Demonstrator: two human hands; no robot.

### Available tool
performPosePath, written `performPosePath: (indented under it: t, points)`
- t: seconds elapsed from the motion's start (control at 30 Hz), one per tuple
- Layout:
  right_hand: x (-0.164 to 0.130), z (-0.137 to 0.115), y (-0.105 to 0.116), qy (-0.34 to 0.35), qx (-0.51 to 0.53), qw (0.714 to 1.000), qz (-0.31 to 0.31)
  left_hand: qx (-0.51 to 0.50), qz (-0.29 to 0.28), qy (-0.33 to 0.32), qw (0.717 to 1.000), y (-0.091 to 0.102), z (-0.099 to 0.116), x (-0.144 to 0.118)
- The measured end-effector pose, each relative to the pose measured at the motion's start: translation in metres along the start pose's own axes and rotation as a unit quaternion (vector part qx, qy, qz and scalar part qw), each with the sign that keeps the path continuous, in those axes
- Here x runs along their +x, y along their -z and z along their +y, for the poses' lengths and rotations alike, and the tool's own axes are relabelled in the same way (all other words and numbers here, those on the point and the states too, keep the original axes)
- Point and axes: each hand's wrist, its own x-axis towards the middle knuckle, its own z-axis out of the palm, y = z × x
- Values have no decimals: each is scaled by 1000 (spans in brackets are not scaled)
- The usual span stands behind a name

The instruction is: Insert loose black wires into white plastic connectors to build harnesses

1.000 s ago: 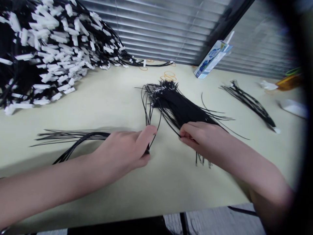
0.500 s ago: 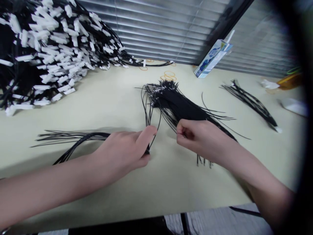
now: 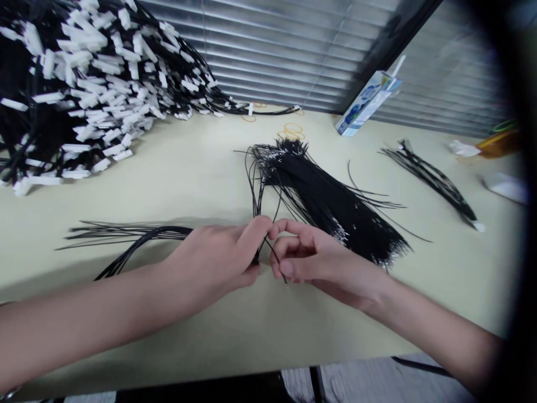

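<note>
My left hand (image 3: 222, 252) is closed around several thin black wires (image 3: 257, 196), whose far ends fan out above my thumb. Another bundle of black wires (image 3: 138, 230) trails out to the left from under that hand. Close by, my right hand (image 3: 297, 252) pinches a single black wire (image 3: 274, 253) between thumb and fingers, its short end poking out below. The fingertips of both hands nearly meet. Just beyond my right hand lies a thick stack of black wires (image 3: 331, 193) with shiny metal tips, partly covered by that hand.
A large heap of black cables with white connectors (image 3: 100, 89) fills the back left. Rubber bands (image 3: 291, 132) lie near the blinds (image 3: 272, 50). A blue-and-white drink carton (image 3: 367, 103) stands behind, and a small tied wire bundle (image 3: 436, 182) lies at the right.
My right hand has moved left from over the wire stack to beside my left hand, and a wire now shows in its fingers. My left hand has stayed almost in place.
</note>
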Motion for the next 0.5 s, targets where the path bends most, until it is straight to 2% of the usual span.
performPosePath:
  t: [0.13,0.2,0.33,0.5]
  points:
    - [4,10,-8,91,-91,985,118,4,5,2,1000,-1,1,-1]
    - [6,15,-10,145,-142,967,152,4,-2,2,1000,0,1,-1]
    - [8,22,-11,231,-222,932,169,1,-8,9,1000,1,1,0]
    - [6,26,-11,282,-302,888,204,7,-8,10,1000,0,1,0]
